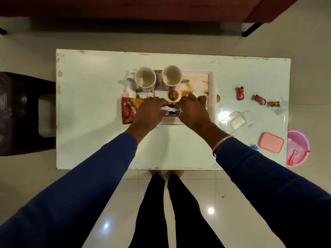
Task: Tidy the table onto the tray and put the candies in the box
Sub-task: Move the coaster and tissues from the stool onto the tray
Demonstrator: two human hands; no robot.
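A white tray (212, 90) sits mid-table and holds two empty mugs (145, 78) (172, 77), a small bowl with a spoon (172, 96) and a red snack packet (129, 110) at its left edge. Over the tray's near side, my left hand (149, 111) and my right hand (193, 110) both pinch a crumpled white paper (170, 110) between them. Three red candies (240, 93) (260, 99) (274, 104) lie on the table to the right. A clear box (236, 120) stands open right of the tray, with its pink lid (270, 144) and a blue candy (254, 146) nearer me.
A pink bin (298, 149) stands off the table's right end. A dark stool (25, 113) is at the left end and a red sofa (161, 8) lies beyond the far edge. A yellow item (218, 98) peeks out by the tray's right rim.
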